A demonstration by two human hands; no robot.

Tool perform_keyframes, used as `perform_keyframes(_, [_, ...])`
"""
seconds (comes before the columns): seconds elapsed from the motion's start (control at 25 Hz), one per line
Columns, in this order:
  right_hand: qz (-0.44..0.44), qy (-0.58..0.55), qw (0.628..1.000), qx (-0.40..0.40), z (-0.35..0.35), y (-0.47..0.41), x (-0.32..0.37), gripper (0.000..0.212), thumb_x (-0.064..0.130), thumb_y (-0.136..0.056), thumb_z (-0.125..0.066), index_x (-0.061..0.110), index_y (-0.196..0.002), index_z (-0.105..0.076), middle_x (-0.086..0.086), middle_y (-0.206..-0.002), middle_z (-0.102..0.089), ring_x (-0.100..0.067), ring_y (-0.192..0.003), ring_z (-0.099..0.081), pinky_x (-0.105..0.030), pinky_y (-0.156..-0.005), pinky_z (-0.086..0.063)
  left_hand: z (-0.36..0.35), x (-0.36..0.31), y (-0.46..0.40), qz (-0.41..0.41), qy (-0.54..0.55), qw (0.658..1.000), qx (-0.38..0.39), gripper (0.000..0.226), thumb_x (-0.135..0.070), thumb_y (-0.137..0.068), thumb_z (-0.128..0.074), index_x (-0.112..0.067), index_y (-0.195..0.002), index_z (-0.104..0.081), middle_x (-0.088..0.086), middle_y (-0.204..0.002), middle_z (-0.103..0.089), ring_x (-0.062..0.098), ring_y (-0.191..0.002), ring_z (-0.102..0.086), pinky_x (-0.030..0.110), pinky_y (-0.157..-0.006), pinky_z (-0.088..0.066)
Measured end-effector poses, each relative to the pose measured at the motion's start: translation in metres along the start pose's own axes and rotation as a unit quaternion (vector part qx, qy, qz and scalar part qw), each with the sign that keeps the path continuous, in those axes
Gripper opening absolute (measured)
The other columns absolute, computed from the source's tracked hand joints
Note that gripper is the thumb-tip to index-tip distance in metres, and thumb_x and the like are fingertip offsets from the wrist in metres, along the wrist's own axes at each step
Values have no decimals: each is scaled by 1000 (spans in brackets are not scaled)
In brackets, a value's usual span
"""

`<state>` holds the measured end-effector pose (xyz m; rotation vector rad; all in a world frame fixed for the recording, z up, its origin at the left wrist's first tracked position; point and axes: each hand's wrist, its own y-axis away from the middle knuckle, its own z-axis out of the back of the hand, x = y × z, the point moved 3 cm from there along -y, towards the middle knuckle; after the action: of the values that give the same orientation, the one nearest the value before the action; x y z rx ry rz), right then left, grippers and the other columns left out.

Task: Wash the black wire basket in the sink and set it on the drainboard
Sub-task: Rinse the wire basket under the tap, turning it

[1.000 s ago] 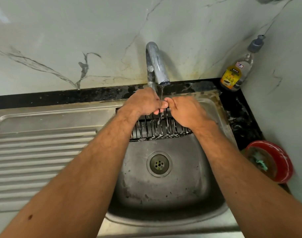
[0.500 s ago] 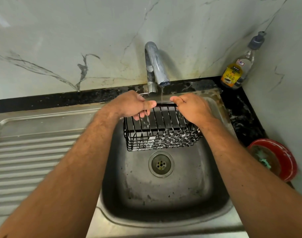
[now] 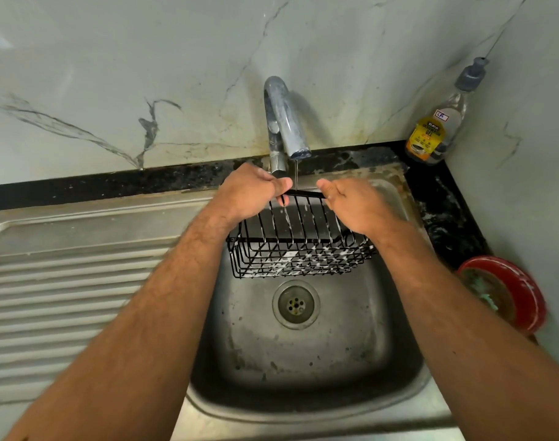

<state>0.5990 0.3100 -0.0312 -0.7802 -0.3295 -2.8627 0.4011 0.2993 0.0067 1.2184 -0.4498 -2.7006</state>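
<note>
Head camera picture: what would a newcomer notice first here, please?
First, the black wire basket, flecked with white suds, held over the sink by the left hand and right hand under a thin stream from the tap. Next, the ridged drainboard at left and red bowl at right.

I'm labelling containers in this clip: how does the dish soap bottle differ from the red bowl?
The dish soap bottle is clear with a yellow label and grey pump; the red bowl is opaque red. The bottle stands tall in the back corner by the wall, while the low, wide bowl sits nearer the camera. The bottle is closed; the bowl is open, with something green inside. Both sit on the dark counter right of the sink.
</note>
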Motion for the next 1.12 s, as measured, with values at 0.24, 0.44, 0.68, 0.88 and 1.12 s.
perform_keyframes(0.24, [37, -135, 990, 3, -19, 6, 21, 43, 38, -108, -36, 21, -71, -50, 2, -71, -55, -11, -65, -50, -31, -62, -37, -10, -12, 2, -15, -35, 999, -19, 37, -54, -97, -60, -25, -82, -79, -16, -60, -63, -2, -66, -58, 21, -68, -40])
perform_keyframes(0.44, [-42, -247, 968, 23, -26, 10, 0, 46, 39, -108, -39, 6, -84, -60, 6, -67, -52, -13, -63, -48, -29, -66, -37, -10, 10, 10, -111, 88, 989, -42, 60, -56, -103, -45, -17, -63, -66, -17, -51, -55, -4, -55, -51, 27, -74, -41])
perform_keyframes(0.68, [-56, -295, 953, 23, -31, 8, -6, 48, 45, -106, -36, 26, -69, -60, 0, -78, -59, -14, -76, -53, -33, -77, -40, -6, 6, -5, -137, 115, 984, -4, 36, -16, -101, -51, -24, -74, -73, -15, -79, -73, 7, -83, -59, 26, -83, -41])
perform_keyframes(0.88, [31, -319, 946, 47, -28, 9, 22, 35, 33, -108, -38, 24, -90, -66, -5, -92, -68, -9, -80, -56, -26, -74, -44, -17, -1, -4, -87, 14, 996, 16, 32, -23, -104, -54, -17, -81, -75, 9, -88, -75, 32, -89, -67, 35, -92, -51])
perform_keyframes(1.12, [-3, -384, 923, 24, -37, 8, 17, 36, 45, -99, -42, 32, -71, -62, 16, -78, -60, -8, -80, -52, -32, -81, -38, -25, -1, -2, -74, 62, 995, -20, 16, -24, -99, -64, -23, -109, -52, 0, -91, -75, 14, -82, -70, 32, -80, -51])
